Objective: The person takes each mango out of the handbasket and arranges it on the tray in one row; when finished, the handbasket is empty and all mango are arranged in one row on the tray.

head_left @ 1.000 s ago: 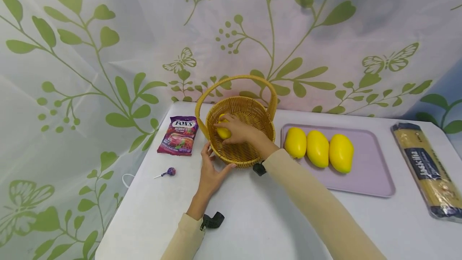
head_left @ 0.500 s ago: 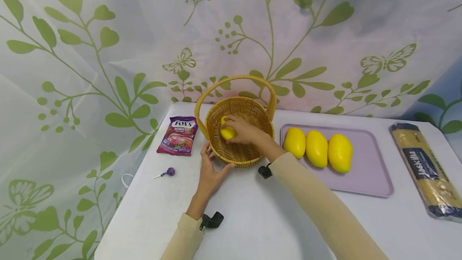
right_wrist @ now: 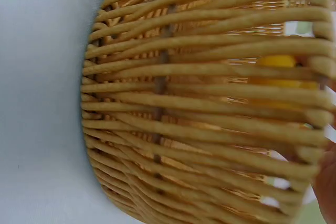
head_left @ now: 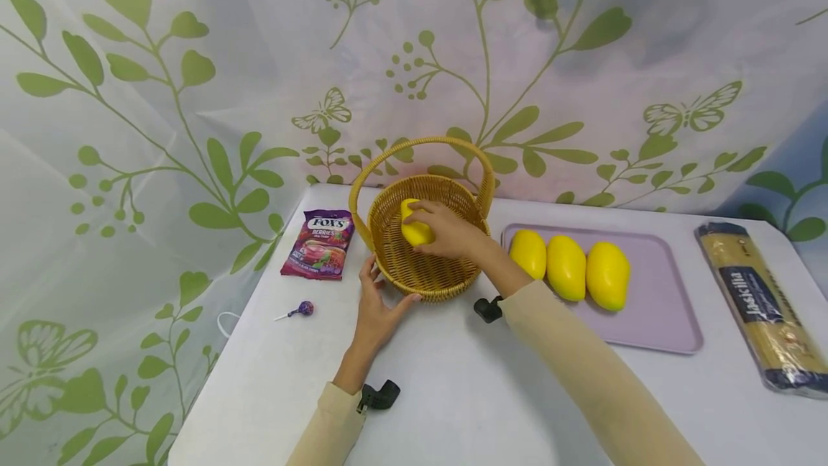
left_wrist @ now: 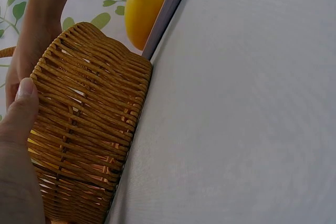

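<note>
Inside the yellow wicker basket [head_left: 446,293], my right hand [head_left: 453,234] grips a yellow mango [head_left: 414,231] from above, fingers over its far side and thumb near its lower end. Through the basket's slats in the right wrist view, the mango [right_wrist: 278,85] shows close to the rim. My left hand [head_left: 377,315] holds the basket's near left side, fingers against the left wall and thumb at the front rim. In the left wrist view the thumb [left_wrist: 23,103] lies against the woven wall [left_wrist: 92,108]. The basket stands upright, its tall handle [head_left: 427,141] arching over the back.
To the right, a lilac tray [head_left: 660,293] bears three mangoes [head_left: 566,268]. Beyond it lies a spaghetti pack [head_left: 760,300]. A purple candy bag [head_left: 319,244] and a lollipop [head_left: 304,308] are left of the basket. A leaf-patterned curtain [head_left: 272,56] hangs behind the white table [head_left: 453,380].
My right hand has moved the mango rightward from the basket's left wall toward its middle, and more of the mango shows. My left hand stays on the basket.
</note>
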A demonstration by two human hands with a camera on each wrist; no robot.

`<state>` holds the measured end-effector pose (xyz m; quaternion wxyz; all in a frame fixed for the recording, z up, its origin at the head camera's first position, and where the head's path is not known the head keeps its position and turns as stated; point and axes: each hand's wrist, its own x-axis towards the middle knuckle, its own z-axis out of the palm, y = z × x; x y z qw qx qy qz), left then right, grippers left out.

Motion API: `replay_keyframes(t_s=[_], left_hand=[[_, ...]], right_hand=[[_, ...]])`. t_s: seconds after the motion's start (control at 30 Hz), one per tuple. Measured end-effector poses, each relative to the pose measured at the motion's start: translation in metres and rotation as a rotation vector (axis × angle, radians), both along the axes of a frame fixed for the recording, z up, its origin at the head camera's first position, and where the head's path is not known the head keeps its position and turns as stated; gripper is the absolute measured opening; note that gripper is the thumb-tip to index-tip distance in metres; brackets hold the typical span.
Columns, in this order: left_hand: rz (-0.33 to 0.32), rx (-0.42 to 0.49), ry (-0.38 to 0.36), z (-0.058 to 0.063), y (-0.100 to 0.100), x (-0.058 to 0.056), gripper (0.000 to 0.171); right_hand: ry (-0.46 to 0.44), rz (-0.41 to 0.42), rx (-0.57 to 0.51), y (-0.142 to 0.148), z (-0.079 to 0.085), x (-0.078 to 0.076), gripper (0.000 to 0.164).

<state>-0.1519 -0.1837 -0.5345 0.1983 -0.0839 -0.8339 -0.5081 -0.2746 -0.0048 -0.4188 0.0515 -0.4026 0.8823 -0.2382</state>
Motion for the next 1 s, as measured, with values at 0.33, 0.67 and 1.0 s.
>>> replay_keyframes(t_s=[0.33, 0.67, 1.0], left_hand=[[-0.005, 0.007, 0.011, -0.002, 0.000, -0.001, 0.101], [-0.006, 0.010, 0.004, 0.001, 0.001, 0.001, 0.102], [-0.011, 0.011, 0.010, 0.000, 0.000, 0.001, 0.102]], right_hand=[[0.122, 0.018, -0.104, 0.018, 0.018, 0.017, 0.047], [0.212, 0.014, -0.219, 0.051, 0.039, 0.047, 0.047], [0.217, -0.034, -0.263, 0.096, 0.034, 0.079, 0.049]])
